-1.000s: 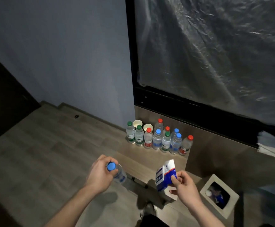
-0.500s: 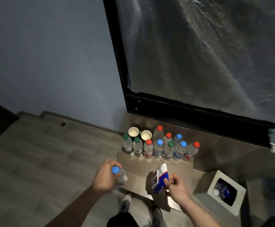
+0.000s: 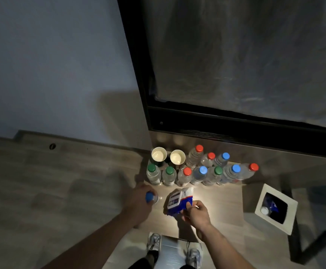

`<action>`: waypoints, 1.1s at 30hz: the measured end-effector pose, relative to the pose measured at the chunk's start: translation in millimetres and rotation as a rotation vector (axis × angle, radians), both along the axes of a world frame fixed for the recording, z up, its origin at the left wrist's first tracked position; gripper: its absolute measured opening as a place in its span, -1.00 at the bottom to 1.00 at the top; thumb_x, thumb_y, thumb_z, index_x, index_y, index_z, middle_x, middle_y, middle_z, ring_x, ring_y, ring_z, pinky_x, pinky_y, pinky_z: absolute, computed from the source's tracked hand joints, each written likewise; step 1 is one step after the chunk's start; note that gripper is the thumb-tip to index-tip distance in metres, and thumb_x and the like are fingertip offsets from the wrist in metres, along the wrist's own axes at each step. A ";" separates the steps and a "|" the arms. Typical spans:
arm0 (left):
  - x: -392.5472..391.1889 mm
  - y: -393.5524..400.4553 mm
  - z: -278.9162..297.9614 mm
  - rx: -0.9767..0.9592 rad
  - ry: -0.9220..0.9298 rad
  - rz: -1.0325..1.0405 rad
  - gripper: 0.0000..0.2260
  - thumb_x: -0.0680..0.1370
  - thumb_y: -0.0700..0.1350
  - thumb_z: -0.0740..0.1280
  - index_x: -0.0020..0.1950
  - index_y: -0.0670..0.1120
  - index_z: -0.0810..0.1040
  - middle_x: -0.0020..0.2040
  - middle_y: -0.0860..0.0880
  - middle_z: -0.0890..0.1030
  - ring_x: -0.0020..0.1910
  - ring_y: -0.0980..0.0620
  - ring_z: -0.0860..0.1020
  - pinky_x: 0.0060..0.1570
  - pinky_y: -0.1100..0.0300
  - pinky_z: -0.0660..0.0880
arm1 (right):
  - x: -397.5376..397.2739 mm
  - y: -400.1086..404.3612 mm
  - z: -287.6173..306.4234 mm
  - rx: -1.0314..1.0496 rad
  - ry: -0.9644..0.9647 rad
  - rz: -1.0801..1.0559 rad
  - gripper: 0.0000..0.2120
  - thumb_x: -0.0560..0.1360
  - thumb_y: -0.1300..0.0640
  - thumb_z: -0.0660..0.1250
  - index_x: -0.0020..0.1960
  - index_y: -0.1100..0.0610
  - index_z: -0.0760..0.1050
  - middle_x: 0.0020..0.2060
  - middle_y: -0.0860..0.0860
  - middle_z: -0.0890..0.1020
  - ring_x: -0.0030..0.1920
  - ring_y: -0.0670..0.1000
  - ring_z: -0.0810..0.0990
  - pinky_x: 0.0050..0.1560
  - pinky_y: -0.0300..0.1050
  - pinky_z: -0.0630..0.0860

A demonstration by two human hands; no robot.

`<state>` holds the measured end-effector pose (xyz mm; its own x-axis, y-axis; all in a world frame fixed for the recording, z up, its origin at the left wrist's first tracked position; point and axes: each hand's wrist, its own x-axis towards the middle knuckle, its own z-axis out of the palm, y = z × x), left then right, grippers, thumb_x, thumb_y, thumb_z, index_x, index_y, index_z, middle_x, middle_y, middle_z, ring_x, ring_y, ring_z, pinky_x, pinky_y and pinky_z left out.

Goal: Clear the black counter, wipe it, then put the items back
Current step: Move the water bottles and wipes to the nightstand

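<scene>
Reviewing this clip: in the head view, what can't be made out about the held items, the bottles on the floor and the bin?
- Blue-capped bottle: the left hand covers its body; only cap and neck show.
- Tissue pack in the right hand: print too small and blurred to read.
- Floor bottles: labels unreadable, too dim and small.
- White bin: contents dark, unidentifiable.
- Black counter: not in frame.
</scene>
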<state>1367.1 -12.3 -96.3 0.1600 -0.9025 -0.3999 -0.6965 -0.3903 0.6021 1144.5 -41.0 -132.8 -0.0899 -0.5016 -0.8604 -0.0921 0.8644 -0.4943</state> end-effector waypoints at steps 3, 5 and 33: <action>7.9 -5.3 -13.7 0.019 0.025 -0.040 -0.75 0.45 -0.35 0.42 -0.06 0.01 0.60 0.05 0.07 0.53 -0.05 0.18 0.53 -0.07 0.55 0.33 | 17.3 -3.3 -15.9 0.016 -0.023 -0.011 -0.96 0.68 0.32 0.26 0.04 0.24 0.43 -0.12 0.27 0.64 -0.22 0.15 0.64 -0.51 -0.19 0.55; 13.3 -8.4 -20.7 0.004 0.036 -0.061 -0.76 0.45 -0.35 0.42 -0.04 -0.02 0.60 0.06 0.02 0.55 -0.04 0.19 0.53 -0.05 0.55 0.33 | 21.8 -2.2 -31.0 0.038 -0.021 -0.028 -0.99 0.67 0.31 0.27 0.06 0.25 0.45 -0.07 0.28 0.66 -0.14 0.20 0.68 -0.47 -0.17 0.57; -68.1 38.4 124.7 -0.148 -0.092 -0.506 -0.64 0.50 0.06 0.44 0.27 0.24 0.50 0.30 0.32 0.37 0.29 0.20 0.42 0.27 0.30 0.32 | -143.0 94.7 177.6 -0.516 0.344 0.368 -0.58 0.57 0.04 0.42 0.38 -0.22 0.45 0.38 -0.27 0.43 0.39 -0.14 0.44 0.44 -0.09 0.41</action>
<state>1298.9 26.2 28.4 -0.2817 -0.9216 -0.2670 -0.8278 0.0927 0.5532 1001.5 53.7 44.8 -0.0607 -0.8865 -0.4588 -0.5563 0.4117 -0.7218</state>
